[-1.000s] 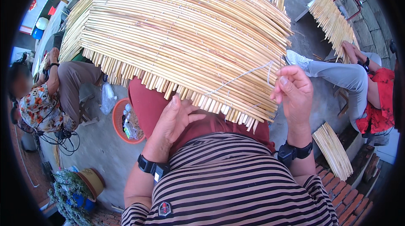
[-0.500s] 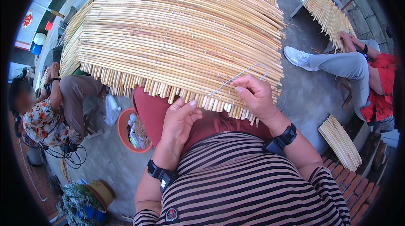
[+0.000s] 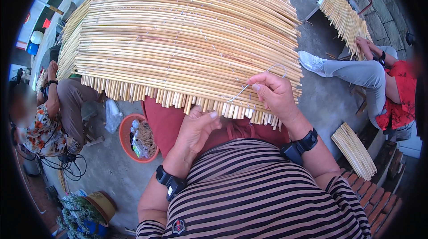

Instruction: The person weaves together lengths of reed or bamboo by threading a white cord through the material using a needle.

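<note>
A large mat of pale reed stalks (image 3: 178, 38), stitched with rows of white thread, spreads in front of me, its near edge over my lap. My right hand (image 3: 277, 96) is above the mat's near right part, thumb and forefinger closed on a white thread (image 3: 239, 93). The thread runs taut down-left to the stalks near the edge, and a loose loop of it curls beyond the hand. At the near edge my left hand (image 3: 195, 131) touches the cut stalk ends. Its thumb stands apart from the forefinger, and nothing shows between them; the other fingers are bent.
An orange basin (image 3: 122, 138) with fibres and plastic items sits on the floor at left, beside a clear plastic bag (image 3: 113, 117). People sit on both sides; the right one holds a smaller reed mat (image 3: 343, 18). A reed bundle (image 3: 354, 149) and potted plant (image 3: 82, 214) stand nearby.
My right hand has shifted slightly right and down, still pinching the thread. My left hand has dropped a little lower at the edge, its thumb now farther from the forefinger.
</note>
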`<state>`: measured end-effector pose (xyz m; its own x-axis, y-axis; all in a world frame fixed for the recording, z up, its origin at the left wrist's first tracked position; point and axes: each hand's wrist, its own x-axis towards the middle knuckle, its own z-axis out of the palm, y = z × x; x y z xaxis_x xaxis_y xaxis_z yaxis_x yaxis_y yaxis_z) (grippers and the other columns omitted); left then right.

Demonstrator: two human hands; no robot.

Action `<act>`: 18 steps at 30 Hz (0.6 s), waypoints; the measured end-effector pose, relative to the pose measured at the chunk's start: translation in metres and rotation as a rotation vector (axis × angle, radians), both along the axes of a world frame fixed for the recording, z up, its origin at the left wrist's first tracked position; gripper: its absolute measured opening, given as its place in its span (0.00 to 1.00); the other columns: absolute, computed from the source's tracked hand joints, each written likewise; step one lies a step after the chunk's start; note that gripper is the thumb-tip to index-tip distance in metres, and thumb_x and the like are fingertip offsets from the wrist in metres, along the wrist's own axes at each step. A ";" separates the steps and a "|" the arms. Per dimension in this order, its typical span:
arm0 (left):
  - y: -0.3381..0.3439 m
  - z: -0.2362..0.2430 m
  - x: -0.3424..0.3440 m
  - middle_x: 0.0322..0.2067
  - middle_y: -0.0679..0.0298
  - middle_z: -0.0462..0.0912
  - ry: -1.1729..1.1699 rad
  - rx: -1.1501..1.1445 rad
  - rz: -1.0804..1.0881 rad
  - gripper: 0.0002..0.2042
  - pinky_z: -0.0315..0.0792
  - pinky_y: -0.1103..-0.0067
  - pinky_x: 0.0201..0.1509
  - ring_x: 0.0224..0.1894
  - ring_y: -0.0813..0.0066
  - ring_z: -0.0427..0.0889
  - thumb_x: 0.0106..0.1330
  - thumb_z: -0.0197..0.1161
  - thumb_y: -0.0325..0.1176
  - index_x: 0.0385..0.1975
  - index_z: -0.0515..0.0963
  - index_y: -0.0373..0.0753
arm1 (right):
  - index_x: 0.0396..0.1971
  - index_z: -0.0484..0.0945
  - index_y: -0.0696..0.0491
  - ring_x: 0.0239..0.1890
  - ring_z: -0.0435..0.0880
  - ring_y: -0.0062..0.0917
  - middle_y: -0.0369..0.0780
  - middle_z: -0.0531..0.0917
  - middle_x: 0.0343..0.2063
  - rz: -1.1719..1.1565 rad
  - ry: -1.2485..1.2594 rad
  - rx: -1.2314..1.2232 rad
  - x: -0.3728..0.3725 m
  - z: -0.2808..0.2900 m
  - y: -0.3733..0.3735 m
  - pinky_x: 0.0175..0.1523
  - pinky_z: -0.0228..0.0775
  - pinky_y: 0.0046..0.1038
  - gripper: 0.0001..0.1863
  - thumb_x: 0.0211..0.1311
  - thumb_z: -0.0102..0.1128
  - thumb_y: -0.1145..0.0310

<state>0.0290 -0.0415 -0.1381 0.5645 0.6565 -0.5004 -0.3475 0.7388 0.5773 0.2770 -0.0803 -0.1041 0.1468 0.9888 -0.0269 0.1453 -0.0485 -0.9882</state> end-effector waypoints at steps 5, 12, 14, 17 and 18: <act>-0.001 -0.008 -0.005 0.30 0.62 0.82 0.033 0.026 -0.065 0.07 0.77 0.76 0.36 0.29 0.75 0.81 0.68 0.65 0.26 0.43 0.77 0.36 | 0.43 0.85 0.57 0.16 0.67 0.07 0.28 0.77 0.18 0.015 -0.008 0.025 -0.002 -0.004 -0.002 0.21 0.57 0.13 0.08 0.70 0.59 0.73; 0.000 -0.009 -0.008 0.29 0.63 0.84 0.079 0.072 -0.090 0.08 0.76 0.81 0.34 0.26 0.76 0.81 0.67 0.68 0.29 0.41 0.78 0.36 | 0.43 0.86 0.58 0.16 0.67 0.07 0.27 0.77 0.17 0.030 0.010 -0.015 0.000 -0.003 -0.001 0.21 0.57 0.13 0.09 0.71 0.58 0.73; 0.000 -0.008 -0.006 0.29 0.63 0.84 0.076 0.066 -0.082 0.08 0.76 0.82 0.33 0.26 0.77 0.81 0.67 0.68 0.30 0.41 0.78 0.36 | 0.43 0.86 0.58 0.16 0.67 0.07 0.28 0.77 0.17 0.018 0.010 -0.023 -0.001 -0.001 -0.001 0.21 0.57 0.13 0.09 0.71 0.58 0.73; -0.001 -0.006 -0.003 0.29 0.64 0.83 0.062 0.047 -0.073 0.09 0.75 0.82 0.33 0.26 0.77 0.80 0.66 0.68 0.30 0.41 0.77 0.36 | 0.44 0.85 0.58 0.17 0.68 0.06 0.28 0.78 0.18 0.009 -0.004 -0.006 -0.003 -0.002 0.000 0.21 0.57 0.13 0.09 0.72 0.57 0.73; -0.001 -0.006 -0.003 0.29 0.64 0.83 0.070 0.048 -0.073 0.09 0.75 0.82 0.33 0.26 0.77 0.80 0.66 0.68 0.30 0.42 0.77 0.36 | 0.44 0.85 0.58 0.17 0.68 0.06 0.28 0.78 0.18 0.008 -0.013 0.005 -0.004 -0.003 0.000 0.21 0.57 0.13 0.09 0.72 0.57 0.73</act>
